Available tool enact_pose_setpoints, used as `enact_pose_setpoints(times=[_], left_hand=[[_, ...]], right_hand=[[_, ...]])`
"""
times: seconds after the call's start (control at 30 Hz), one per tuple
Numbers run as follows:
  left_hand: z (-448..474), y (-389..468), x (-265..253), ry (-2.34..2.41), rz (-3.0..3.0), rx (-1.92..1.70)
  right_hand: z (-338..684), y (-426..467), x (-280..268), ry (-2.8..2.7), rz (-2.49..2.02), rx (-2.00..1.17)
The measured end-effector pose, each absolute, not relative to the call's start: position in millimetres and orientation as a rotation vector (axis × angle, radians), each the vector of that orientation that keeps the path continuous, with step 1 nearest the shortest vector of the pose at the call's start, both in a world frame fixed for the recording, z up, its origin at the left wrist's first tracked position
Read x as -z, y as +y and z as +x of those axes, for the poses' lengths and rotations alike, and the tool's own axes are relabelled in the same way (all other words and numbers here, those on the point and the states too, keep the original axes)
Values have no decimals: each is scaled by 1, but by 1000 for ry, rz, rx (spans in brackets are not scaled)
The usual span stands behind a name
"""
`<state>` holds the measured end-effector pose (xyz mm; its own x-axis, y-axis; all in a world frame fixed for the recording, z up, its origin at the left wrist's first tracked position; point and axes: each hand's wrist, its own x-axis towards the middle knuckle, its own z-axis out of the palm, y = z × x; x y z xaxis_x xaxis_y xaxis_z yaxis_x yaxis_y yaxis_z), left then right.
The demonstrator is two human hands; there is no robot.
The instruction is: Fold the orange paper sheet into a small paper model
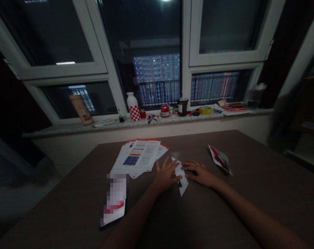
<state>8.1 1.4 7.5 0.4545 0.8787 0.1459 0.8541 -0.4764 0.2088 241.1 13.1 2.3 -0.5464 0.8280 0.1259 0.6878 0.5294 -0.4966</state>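
A narrow folded sheet of printed paper (pixel 183 182) with pointed ends lies on the brown table between my hands. My left hand (pixel 165 177) rests on its left side, fingers spread, with the fingertips and thumb touching the paper. From the other side, my right hand (pixel 200 174) lies low with its fingers stretched out to the paper's right edge. Beyond my right hand sits another folded paper piece (pixel 220 159), red and white, partly standing up. A fanned stack of printed sheets (pixel 143 155) with orange edges lies beyond my left hand.
A tablet or phone with a blurred screen (pixel 114 200) lies left of my left forearm. Along the windowsill (pixel 107 128) stand a tan flask (pixel 81 109), a white bottle with red checks (pixel 133 107), a red tin (pixel 164 111), a dark cup (pixel 182 107) and yellow tape (pixel 205 110).
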Motion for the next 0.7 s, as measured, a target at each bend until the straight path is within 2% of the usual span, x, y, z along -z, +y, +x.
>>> enact_pose_setpoints(times=[0.27, 0.7], left_hand=[[21, -5, -6, 1574, 2555, -344], [10, -1, -19, 1322, 2468, 71]], right_hand=[[242, 22, 4, -2444, -1270, -535], [243, 27, 1, -2472, -1253, -558]])
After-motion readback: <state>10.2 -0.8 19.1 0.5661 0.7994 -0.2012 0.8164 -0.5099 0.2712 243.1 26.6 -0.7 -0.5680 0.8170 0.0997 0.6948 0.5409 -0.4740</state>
